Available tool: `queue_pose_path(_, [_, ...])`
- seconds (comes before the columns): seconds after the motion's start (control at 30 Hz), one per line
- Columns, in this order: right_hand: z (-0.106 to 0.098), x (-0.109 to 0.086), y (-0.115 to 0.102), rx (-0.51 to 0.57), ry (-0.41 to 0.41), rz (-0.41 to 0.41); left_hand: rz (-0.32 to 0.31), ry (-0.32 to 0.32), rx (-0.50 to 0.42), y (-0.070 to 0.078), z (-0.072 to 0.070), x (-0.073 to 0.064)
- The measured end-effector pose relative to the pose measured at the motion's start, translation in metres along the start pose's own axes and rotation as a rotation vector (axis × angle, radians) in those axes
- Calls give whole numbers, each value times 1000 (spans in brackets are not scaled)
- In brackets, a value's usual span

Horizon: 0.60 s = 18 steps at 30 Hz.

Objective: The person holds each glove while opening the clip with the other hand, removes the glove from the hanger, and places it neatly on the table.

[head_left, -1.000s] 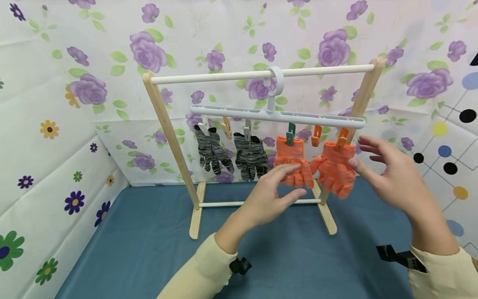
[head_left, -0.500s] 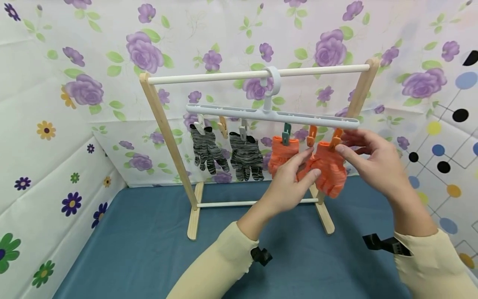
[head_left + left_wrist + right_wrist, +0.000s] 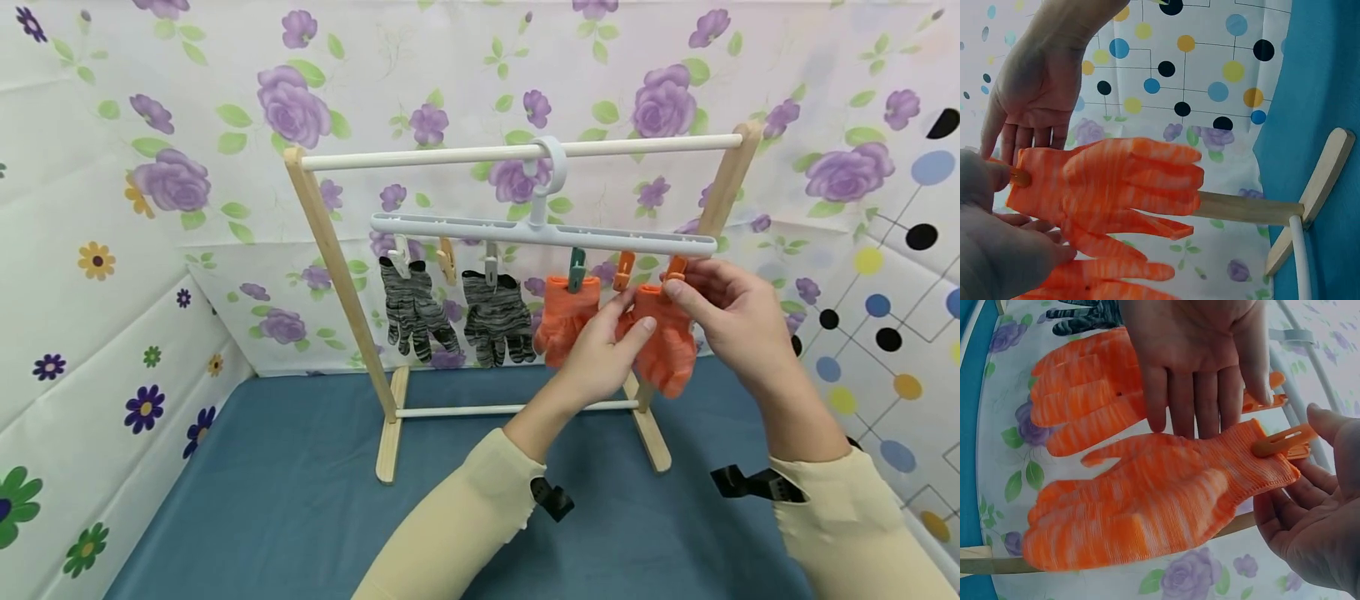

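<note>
An orange knitted glove (image 3: 663, 350) hangs from an orange clothespin (image 3: 677, 267) at the right end of the grey hanger (image 3: 600, 239). My right hand (image 3: 738, 321) pinches this clothespin, thumb in front and fingers behind, as the right wrist view shows. My left hand (image 3: 600, 354) reaches in from the left, its fingers straight and touching the same glove (image 3: 1141, 500) near the cuff, its thumb held apart. Partly behind the left hand, a second orange glove (image 3: 562, 312) hangs from a green clothespin (image 3: 577, 271). A bare orange clothespin (image 3: 623, 271) hangs between the two.
Two grey-black striped gloves, a left one (image 3: 412, 304) and a right one (image 3: 495, 317), hang further left on clothespins. A bare yellowish clothespin (image 3: 447, 261) is between them. The hanger hooks over the white rod (image 3: 420, 157) of a wooden stand (image 3: 330, 250) on blue cloth (image 3: 300, 467).
My right hand has moved left and up onto the clothespin at the right end. My left hand has moved right, from the second orange glove to the rightmost one.
</note>
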State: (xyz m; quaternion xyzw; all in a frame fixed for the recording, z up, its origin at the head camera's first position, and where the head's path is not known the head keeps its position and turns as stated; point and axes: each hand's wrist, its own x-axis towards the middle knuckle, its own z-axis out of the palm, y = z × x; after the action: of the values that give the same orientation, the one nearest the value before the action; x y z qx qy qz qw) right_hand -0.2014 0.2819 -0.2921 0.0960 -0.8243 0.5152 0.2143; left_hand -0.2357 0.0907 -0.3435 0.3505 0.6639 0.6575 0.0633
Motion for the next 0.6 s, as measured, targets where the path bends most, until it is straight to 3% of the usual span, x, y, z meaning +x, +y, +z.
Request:
queue_pose_path(0.3, [0, 0, 0, 104, 18, -19, 55, 164, 28, -4, 5, 5])
queue_pose_path(0.43, [0, -1, 1, 169, 15, -12, 57, 187, 26, -3, 6, 5])
queue_pose_path(0.6, [0, -3, 2, 348, 30, -11, 66, 197, 14, 0, 8, 5])
